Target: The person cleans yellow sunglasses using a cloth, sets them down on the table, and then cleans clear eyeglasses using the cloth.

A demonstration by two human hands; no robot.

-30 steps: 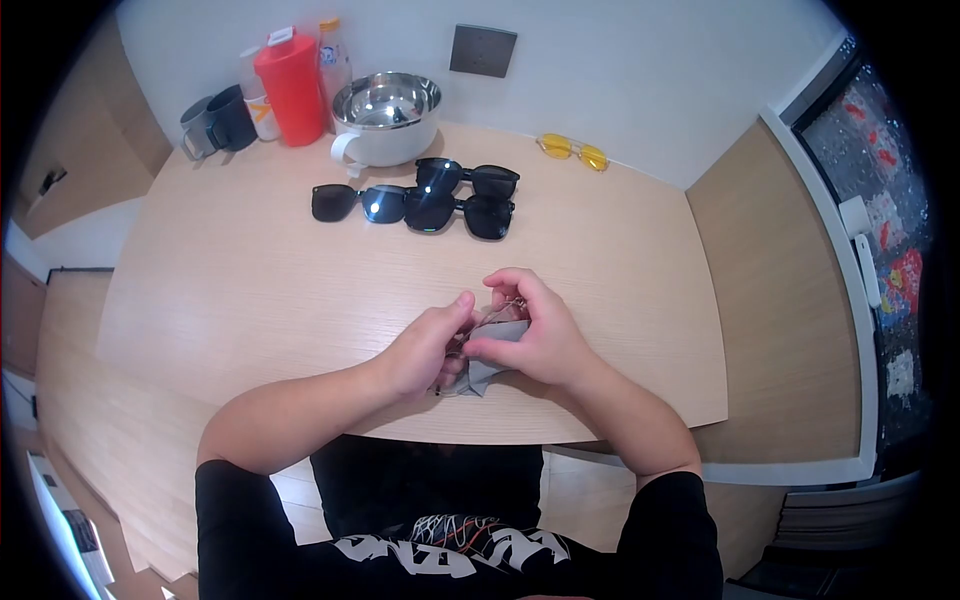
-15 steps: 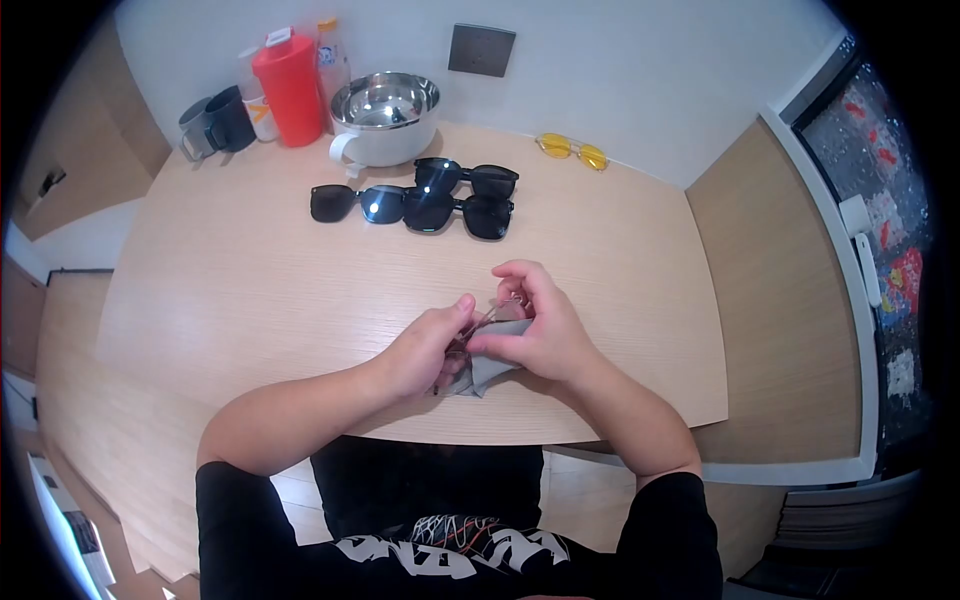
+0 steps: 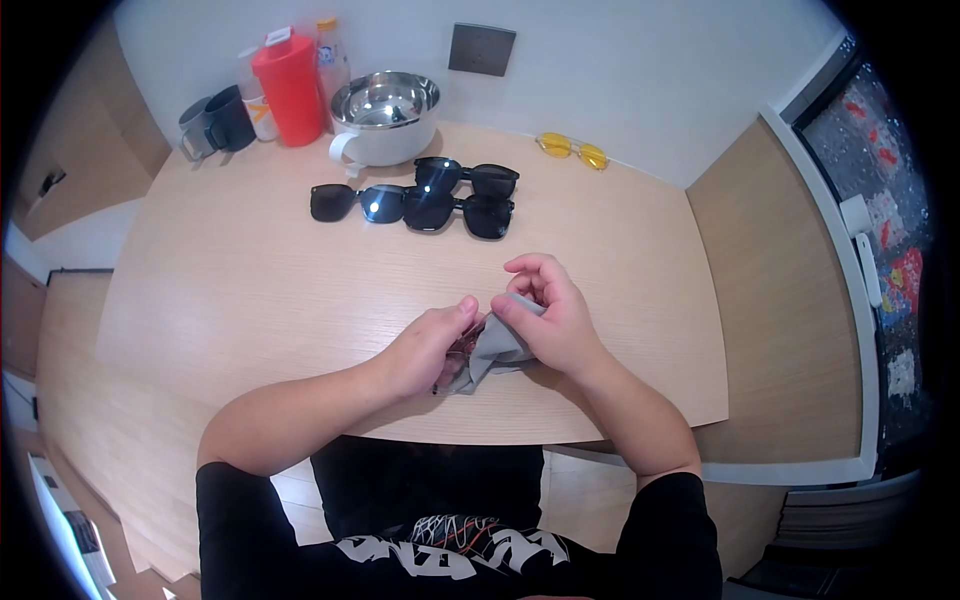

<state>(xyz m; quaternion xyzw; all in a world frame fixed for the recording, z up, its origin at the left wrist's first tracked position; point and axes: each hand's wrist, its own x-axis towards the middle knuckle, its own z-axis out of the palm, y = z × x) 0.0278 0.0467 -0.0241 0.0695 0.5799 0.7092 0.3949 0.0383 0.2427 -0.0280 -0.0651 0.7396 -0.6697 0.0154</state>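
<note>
Near the front edge of the table, my left hand [image 3: 432,348] is closed around a thin-framed pair of glasses with a brownish tint [image 3: 464,345], mostly hidden by my fingers and the cloth. A soft grey cloth [image 3: 503,343] drapes over the right part of the glasses, its lower folds hanging by my left fingers. My right hand [image 3: 553,318] pinches the cloth between thumb and fingers, with the index finger raised and curved. The lens under the cloth is covered from sight.
Several dark sunglasses [image 3: 430,205] lie together beyond my hands. Yellow-lensed glasses [image 3: 572,151] rest by the wall. Along the back left stand a white-handled steel bowl [image 3: 385,140], a red tumbler [image 3: 289,95], bottles and two dark mugs [image 3: 231,120]. A wooden panel [image 3: 785,290] borders the right side.
My right hand has shifted slightly up and right, drawing the grey cloth up over the glasses. The lens and thin frame seen by its fingers before are now covered. My left hand stays nearly still.
</note>
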